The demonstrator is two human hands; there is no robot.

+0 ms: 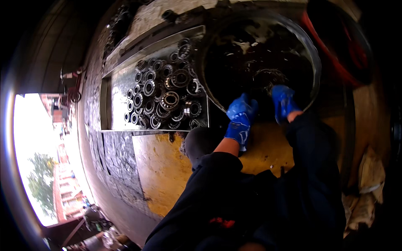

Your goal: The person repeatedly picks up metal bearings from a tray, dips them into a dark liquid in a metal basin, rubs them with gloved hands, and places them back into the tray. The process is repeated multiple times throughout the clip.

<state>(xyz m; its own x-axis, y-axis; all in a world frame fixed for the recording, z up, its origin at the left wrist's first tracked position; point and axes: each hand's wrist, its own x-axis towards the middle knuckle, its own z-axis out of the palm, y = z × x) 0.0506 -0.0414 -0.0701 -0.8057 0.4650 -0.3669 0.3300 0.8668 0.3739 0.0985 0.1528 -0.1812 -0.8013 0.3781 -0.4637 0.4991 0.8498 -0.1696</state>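
Observation:
Both hands wear wet blue rubber gloves at the near rim of a wide round tub [317, 62] of dark, oily-looking liquid [234, 69]. My left hand [242, 108] is at the rim's near left, its fingers curled in. My right hand [284, 99] hangs over the liquid at the near right, fingers bent down and pressed together. Whatever either hand holds is lost in the dark. Ripples and a splash show on the liquid just beyond my hands. Left of the tub, a shallow metal tray [119, 94] carries many roller bearings [169, 101], piled toward its right side.
A red-rimmed dark container [322, 46] stands beyond the tub at right. A yellowish board [157, 167] lies near my legs, beside black sheeting [115, 154]. Crumpled sacks [370, 175] lie at far right. A bright doorway [35, 159] opens at left.

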